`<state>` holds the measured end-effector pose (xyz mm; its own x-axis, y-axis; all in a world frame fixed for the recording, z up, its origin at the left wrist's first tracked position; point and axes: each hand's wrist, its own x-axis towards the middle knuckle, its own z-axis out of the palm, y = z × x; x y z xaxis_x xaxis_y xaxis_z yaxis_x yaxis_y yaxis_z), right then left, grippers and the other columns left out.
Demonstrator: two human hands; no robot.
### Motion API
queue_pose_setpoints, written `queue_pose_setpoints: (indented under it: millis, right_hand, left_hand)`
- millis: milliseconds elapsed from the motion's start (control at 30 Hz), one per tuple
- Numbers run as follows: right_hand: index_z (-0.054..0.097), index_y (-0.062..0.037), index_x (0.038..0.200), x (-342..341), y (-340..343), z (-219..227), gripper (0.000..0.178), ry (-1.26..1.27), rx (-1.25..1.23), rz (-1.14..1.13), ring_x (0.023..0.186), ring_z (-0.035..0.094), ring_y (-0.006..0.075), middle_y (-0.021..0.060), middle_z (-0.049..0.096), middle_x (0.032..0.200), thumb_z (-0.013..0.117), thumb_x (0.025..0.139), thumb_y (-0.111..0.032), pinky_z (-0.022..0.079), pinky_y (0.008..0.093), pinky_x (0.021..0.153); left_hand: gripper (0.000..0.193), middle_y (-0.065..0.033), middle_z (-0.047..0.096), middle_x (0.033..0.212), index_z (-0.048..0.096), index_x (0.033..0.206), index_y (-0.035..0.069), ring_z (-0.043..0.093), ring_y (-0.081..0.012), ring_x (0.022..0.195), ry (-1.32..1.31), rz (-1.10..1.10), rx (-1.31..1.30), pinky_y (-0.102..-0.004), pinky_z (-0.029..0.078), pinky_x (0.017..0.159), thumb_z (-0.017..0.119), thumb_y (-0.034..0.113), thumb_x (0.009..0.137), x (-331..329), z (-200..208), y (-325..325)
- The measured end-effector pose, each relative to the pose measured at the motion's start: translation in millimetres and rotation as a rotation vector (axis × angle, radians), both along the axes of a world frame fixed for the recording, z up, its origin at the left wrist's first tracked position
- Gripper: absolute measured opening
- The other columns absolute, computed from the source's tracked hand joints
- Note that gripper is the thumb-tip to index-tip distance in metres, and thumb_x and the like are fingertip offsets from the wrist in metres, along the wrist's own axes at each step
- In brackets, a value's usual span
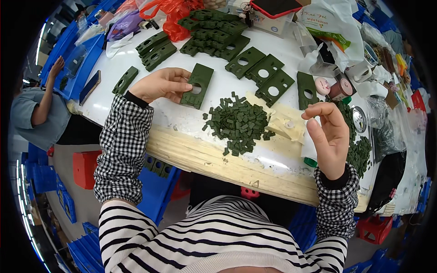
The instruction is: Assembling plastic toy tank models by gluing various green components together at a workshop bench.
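Between the thumb and fingers of my left hand is a dark green plastic plate with a round hole, held upright by its left edge over the white table. My right hand is raised at the right, its thumb and curved forefinger apart, and I see nothing between them. A heap of small dark green plastic pieces lies between my hands. Beside it sits a cream-coloured pad, left of my right hand. Partly hidden by that hand is a white object with a green cap.
Stacked green plates fill the back of the white table. Several loose plates lie in front. More small pieces lie at the right, near jars and bags. A phone rests at the left; another person sits there.
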<state>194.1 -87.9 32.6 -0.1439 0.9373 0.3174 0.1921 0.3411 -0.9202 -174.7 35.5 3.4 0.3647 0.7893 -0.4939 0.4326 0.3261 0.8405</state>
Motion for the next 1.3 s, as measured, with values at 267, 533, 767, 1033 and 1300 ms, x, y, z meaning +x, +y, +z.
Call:
queue_pose_setpoints:
  millis: [267,533,767,1033,1300]
  right_hand:
    - [0.060,0.0022,0.100,2.3,-0.3,1.1,0.016,-0.024,0.004,0.022,0.095,0.056,0.0139,0.0062,0.062,0.098,0.065,0.088,-0.006,0.042,0.0275,0.089]
    - [0.060,0.0018,0.099,0.8,-0.1,1.2,0.015,-0.053,-0.006,0.041,0.095,0.057,0.0144,0.0063,0.061,0.097,0.066,0.087,-0.005,0.042,0.0272,0.089]
    - [0.061,0.0012,0.096,2.9,0.4,-0.2,0.013,-0.095,0.034,0.036,0.091,0.055,0.0156,0.0070,0.060,0.094,0.067,0.087,-0.005,0.041,0.0278,0.086]
    - [0.062,0.0013,0.094,0.2,0.4,-1.0,0.010,-0.130,0.059,0.042,0.089,0.054,0.0164,0.0070,0.060,0.092,0.065,0.086,-0.003,0.040,0.0274,0.085]
    - [0.062,0.0039,0.092,17.4,14.3,11.6,0.011,-0.244,0.153,-0.144,0.083,0.059,0.0143,0.0068,0.064,0.088,0.066,0.086,-0.004,0.045,0.0264,0.079]
  left_hand:
    - [0.048,-0.0022,0.059,0.093,0.052,0.125,0.003,0.059,-0.0104,0.075,0.274,-0.030,0.184,-0.0256,0.054,0.066,0.072,0.021,0.085,11.7,4.4,12.0]
    - [0.038,-0.0075,0.062,0.072,0.057,0.114,-0.003,0.062,-0.0136,0.061,0.478,-0.078,0.404,-0.0273,0.050,0.053,0.071,0.015,0.084,31.0,4.5,20.5]
    - [0.031,-0.0081,0.065,0.077,0.063,0.101,-0.001,0.062,-0.0175,0.069,0.540,0.198,0.871,-0.0315,0.050,0.063,0.075,0.020,0.081,-63.2,-4.8,28.6]
    - [0.073,-0.0214,0.061,0.120,0.052,0.124,-0.002,0.059,-0.0327,0.111,0.957,0.272,0.694,-0.0388,0.048,0.092,0.084,0.035,0.070,-169.5,-17.0,-4.5]
    - [0.074,-0.0192,0.066,0.102,0.047,0.135,-0.004,0.067,-0.0233,0.085,0.854,0.388,0.779,-0.0336,0.054,0.073,0.082,0.020,0.075,-159.5,-3.0,-18.4]
